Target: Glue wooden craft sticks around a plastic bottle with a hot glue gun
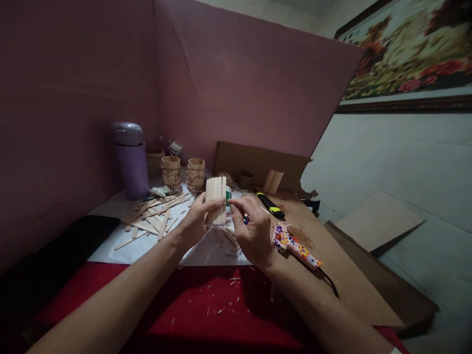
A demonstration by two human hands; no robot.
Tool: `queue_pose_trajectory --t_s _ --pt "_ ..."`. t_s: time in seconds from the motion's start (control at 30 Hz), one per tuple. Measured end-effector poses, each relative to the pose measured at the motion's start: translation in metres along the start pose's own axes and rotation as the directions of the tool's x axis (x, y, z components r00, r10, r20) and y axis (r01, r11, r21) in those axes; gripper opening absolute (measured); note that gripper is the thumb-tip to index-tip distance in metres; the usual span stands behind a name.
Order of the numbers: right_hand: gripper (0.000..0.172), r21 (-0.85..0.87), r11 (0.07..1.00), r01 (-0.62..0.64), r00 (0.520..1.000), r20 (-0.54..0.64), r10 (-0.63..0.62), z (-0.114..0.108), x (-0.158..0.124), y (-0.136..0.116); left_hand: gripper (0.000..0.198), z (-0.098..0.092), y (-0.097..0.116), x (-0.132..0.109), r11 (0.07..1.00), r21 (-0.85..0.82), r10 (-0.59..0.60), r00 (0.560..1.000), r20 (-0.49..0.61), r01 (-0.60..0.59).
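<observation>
My left hand point(198, 214) is closed around a row of pale craft sticks point(215, 197) set upright side by side. The stick at the right edge stands slightly apart from the others. Behind that edge a green and white piece point(228, 194) shows, mostly hidden. Close to the same edge is my right hand point(252, 224), its fingers curled and the thumb and forefinger tips nearly together. Whatever they pinch, if anything, is too small to make out. Below the hands, loose craft sticks point(162, 225) lie scattered on a white sheet point(102, 251).
A purple bottle point(131, 168) stands at left, beside decorated stick cups point(196, 174). On the brown board point(352, 284) lie a yellow-black utility knife point(270, 205) and a flower-patterned glue gun point(297, 247) with a cord. Another stick piece point(273, 182) stands behind. Wood slivers dot the red cloth point(200, 310).
</observation>
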State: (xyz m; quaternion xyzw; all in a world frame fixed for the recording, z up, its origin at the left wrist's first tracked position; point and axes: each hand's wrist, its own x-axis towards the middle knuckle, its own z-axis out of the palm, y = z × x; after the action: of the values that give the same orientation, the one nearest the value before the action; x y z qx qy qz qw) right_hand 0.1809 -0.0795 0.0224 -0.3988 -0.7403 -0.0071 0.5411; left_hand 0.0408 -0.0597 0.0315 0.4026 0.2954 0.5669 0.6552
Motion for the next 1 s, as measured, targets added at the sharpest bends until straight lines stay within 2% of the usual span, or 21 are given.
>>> queue_pose_trajectory --t_s 0.27,0.4,0.7,1.0 --pt "0.029 -0.096 0.987 0.127 0.992 0.005 -0.127 0.0062 -0.0089 -0.0017 0.05 -0.0009 -0.0032 0.0035 0.997 -0.057 0.058 0.998 -0.018 -0.059" --pt "0.031 -0.124 0.982 0.141 0.99 0.008 -0.141 0.0067 -0.0103 -0.0032 0.051 -0.0009 -0.0043 0.0038 0.996 -0.061 0.067 0.997 -0.031 -0.069" --pt "0.031 -0.096 0.981 0.17 0.985 0.009 -0.17 0.0075 -0.0099 -0.0024 0.056 -0.0049 -0.0094 0.0054 0.995 -0.028 0.093 0.996 -0.009 -0.093" --pt "0.028 -0.06 0.983 0.174 0.985 0.01 -0.174 0.0077 -0.0094 -0.0008 0.054 -0.0025 -0.0078 0.004 0.995 -0.02 0.1 0.994 -0.033 -0.101"
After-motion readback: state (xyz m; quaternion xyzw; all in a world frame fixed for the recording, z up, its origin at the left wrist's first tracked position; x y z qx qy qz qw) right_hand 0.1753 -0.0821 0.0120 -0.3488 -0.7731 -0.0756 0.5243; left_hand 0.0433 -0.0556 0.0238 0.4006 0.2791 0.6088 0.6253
